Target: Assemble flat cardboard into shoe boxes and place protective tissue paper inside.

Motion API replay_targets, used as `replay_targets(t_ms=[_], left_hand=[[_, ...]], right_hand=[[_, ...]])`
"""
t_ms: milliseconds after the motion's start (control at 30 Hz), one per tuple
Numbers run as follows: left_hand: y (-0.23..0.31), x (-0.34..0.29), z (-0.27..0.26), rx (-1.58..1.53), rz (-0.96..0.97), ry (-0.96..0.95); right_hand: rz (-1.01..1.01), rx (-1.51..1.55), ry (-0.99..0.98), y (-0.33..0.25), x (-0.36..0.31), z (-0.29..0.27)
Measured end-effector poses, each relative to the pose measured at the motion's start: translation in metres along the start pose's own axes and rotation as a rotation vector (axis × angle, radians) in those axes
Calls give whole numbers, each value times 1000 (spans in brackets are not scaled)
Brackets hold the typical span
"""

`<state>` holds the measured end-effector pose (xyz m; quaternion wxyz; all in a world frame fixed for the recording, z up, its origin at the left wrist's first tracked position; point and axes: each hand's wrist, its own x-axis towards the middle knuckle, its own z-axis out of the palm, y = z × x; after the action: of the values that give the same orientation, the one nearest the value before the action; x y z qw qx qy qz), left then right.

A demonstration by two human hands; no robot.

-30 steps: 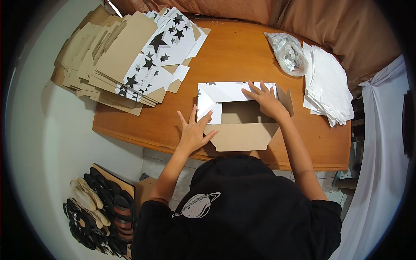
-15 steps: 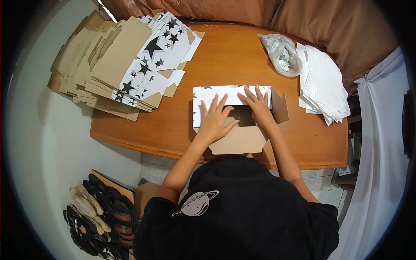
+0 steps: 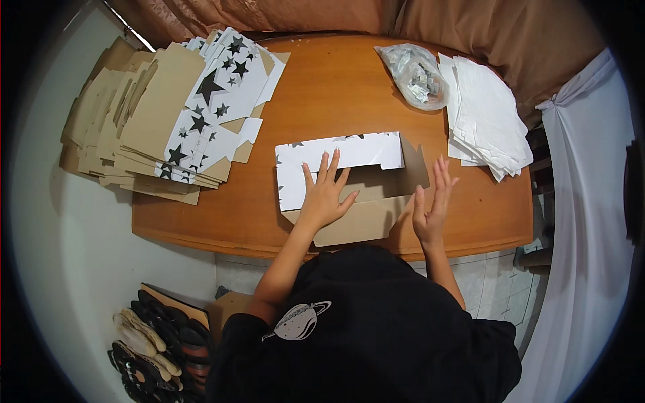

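Note:
A partly folded cardboard box lies near the table's front edge, white with dark stars outside and plain brown inside. Its brown front flap hangs toward me, and the right side panel stands out at an angle. My left hand rests with spread fingers over the box's left part, fingertips on the white panel. To the right of the box, my right hand is raised with its fingers stretched out, holding nothing. Part of the box interior shows between the hands.
Flattened star-printed cartons are piled at the table's left. At the back right sit a clear plastic bag of small silvery packets and a stack of white paper sheets. Footwear stands on the floor at lower left.
My right hand has left the white panel and moved right and nearer, off the box. My left hand stays on the box. The whole view has shifted slightly.

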<state>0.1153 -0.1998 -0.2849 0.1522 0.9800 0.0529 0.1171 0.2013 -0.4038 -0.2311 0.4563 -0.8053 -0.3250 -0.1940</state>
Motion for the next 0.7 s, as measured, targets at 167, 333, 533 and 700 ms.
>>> replay_targets(t_ms=[167, 333, 533, 700], left_hand=[[-1, 0, 0, -9, -8, -10], [-1, 0, 3, -22, -6, -8], [-1, 1, 3, -28, -5, -10], [-1, 2, 3, -10, -4, -15]], right_hand=[[119, 59, -225, 12, -28, 10], [13, -183, -546, 3, -42, 35], [-66, -444, -592, 5, -47, 43], [-77, -487, -623, 7, -45, 42]])
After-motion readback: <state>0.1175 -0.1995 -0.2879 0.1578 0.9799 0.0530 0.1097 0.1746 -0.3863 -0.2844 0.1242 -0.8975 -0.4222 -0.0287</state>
